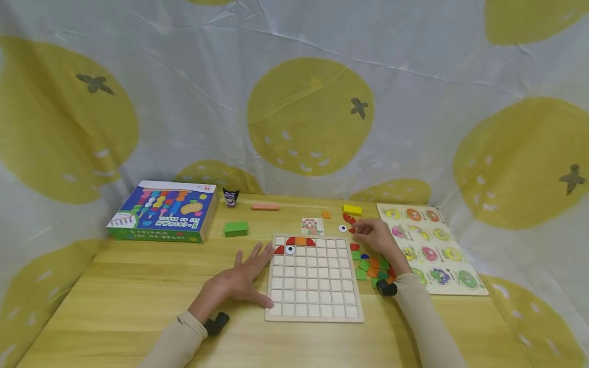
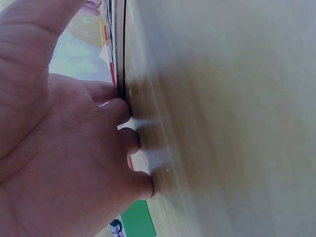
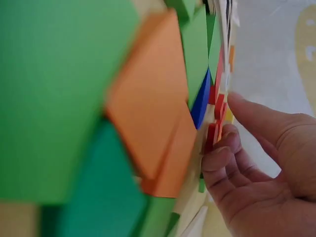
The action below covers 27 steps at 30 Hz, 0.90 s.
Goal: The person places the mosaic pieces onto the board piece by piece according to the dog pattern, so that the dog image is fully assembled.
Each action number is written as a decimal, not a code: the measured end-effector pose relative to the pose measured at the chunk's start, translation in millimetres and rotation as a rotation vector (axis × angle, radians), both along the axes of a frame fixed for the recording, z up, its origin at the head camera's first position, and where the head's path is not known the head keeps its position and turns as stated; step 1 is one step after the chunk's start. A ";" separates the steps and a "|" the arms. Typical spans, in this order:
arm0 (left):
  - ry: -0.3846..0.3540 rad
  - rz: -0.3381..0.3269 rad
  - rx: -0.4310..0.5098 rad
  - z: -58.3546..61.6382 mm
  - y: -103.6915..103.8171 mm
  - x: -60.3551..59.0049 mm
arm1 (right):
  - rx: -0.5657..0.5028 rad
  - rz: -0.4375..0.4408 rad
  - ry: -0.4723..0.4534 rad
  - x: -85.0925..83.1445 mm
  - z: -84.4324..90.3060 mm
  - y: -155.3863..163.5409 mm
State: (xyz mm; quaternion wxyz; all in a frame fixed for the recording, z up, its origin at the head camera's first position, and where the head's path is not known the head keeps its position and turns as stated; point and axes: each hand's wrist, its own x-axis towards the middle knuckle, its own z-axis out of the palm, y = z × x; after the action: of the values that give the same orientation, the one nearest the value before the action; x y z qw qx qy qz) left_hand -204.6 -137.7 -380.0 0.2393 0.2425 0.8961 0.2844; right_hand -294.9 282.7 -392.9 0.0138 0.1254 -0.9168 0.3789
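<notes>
So from the head cam, the person is sitting at a wooden table [image 1: 138, 286] with a white grid board [image 1: 314, 278] in front of them. The left hand [image 1: 244, 278] is lying flat on the table, fingers spread and straight, fingertips right up against the board's left edge, not gripping anything. The left wrist cam is showing the same thing way closer: the left hand [image 2: 64, 148] is pressing its fingertips [image 2: 143, 185] down on the wood right beside the board edge, which you only see as a thin dark line there.

The right hand [image 1: 375, 236] is reaching over a pile of loose coloured pieces [image 1: 372, 266] just right of the board, and the fingers are curling in around a small red piece [image 1: 352, 230] near the board's top right corner. From the head cam it's too small to say whether it's actually pinching it. The right wrist cam is helping here: the right hand [image 3: 256, 173] is touching the red piece [image 3: 211, 136] with bent fingertips and the thumb is sitting apart above it, so it's touching but I can't tell if it's really gripped.

Only the head view is showing the rest: a few red and orange pieces already sitting in the board's top rows, a blue toy box [image 1: 163, 209], a green block [image 1: 236, 228], and a fruit peg puzzle [image 1: 432, 245] on the far right.
</notes>
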 end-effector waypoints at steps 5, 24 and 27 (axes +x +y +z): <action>0.002 -0.005 0.014 3.3 -3.2 2.6 | 0.045 0.022 -0.024 -12.6 2.9 -3.9; 0.002 -0.015 0.017 3.3 1.9 -0.1 | 0.090 -0.006 -0.157 -16.2 9.7 0.3; -0.004 -0.007 0.016 3.5 0.4 0.4 | 0.098 0.002 -0.177 -16.8 9.8 -3.5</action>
State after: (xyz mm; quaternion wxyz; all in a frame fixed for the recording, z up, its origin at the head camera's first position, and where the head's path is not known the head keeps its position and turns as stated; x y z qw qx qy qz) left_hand -204.2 -137.3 -376.5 0.2403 0.2470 0.8925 0.2910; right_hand -311.8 279.1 -383.2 -0.0738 0.0932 -0.9318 0.3431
